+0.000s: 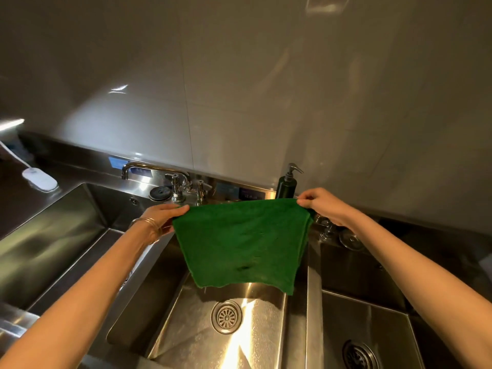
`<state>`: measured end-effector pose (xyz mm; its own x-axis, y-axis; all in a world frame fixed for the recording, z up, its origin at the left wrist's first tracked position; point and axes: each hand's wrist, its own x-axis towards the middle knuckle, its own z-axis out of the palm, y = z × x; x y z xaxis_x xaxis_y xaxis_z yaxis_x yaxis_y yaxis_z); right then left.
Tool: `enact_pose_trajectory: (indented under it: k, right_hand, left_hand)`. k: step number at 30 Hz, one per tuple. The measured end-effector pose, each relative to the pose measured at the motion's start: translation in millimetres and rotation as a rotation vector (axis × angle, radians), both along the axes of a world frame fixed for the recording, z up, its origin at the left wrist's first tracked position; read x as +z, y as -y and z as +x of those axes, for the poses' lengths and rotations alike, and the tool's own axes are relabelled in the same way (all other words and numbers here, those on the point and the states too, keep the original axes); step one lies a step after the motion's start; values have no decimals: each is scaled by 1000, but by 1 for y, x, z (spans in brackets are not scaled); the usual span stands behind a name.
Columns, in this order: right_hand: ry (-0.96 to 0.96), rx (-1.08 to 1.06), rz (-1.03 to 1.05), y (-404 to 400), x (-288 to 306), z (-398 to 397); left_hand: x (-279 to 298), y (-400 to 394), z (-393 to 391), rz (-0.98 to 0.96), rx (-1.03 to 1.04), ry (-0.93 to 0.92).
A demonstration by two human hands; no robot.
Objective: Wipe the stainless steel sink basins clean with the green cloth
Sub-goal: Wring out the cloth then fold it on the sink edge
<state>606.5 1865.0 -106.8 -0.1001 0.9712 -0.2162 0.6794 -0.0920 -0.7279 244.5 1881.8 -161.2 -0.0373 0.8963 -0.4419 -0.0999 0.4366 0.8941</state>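
**Green cloth held open above the middle basin**

Nearest the camera, the two bare forearms reach out over the stainless sink, whose middle basin [202, 339] shines beneath them with its round drain [226, 316] uncovered. A left basin [53, 243] and a right basin [364, 328] flank it. The green cloth [242, 243] hangs spread in the air above the middle basin, touching no steel, its lower edge clear of the floor of the basin. The left hand [159, 217] pinches one top corner between thumb and fingers; the right hand [319, 206] pinches the other, the remaining fingers curled.

Likely troubles from here: each grip is only a corner pinch, so a slack hold could drop the cloth into the basin, maybe over the drain. The cloth hangs close to the faucet [157, 171] and the dark pump bottle [286, 183]; swinging it backward could snag the taps or topple the bottle.

Small blue labels [117, 162] sit on the back ledge, but their writing is too small to read
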Motion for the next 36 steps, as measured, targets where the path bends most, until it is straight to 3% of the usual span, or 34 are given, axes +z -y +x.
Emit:
enact_pose_trajectory:
  k: [3,9,15,22,28,32,34,36]
  right_hand:
    - [-87,-91,-47,2,-9,-21]
    - [-159,-118,45,2,0,-59]
    - [-38,2,184,12,8,-87]
    - [2,60,240,20,7,-93]
    - [-31,201,145,26,15,-87]
    - [178,305,194,27,11,-82]
    - [166,284,231,27,6,-79]
    - [110,251,214,27,2,-72]
  left_hand:
    - [0,3,22,34,-37,-177]
    - [17,15,69,223,-190,-273]
    - [35,32,116,257,-246,-84]
    - [26,44,125,515,-208,-456]
    - [28,48,124,359,-81,-182]
    - [39,52,126,252,-224,27]
    - [44,48,119,278,-312,-76]
    - [46,37,104,479,-320,-451]
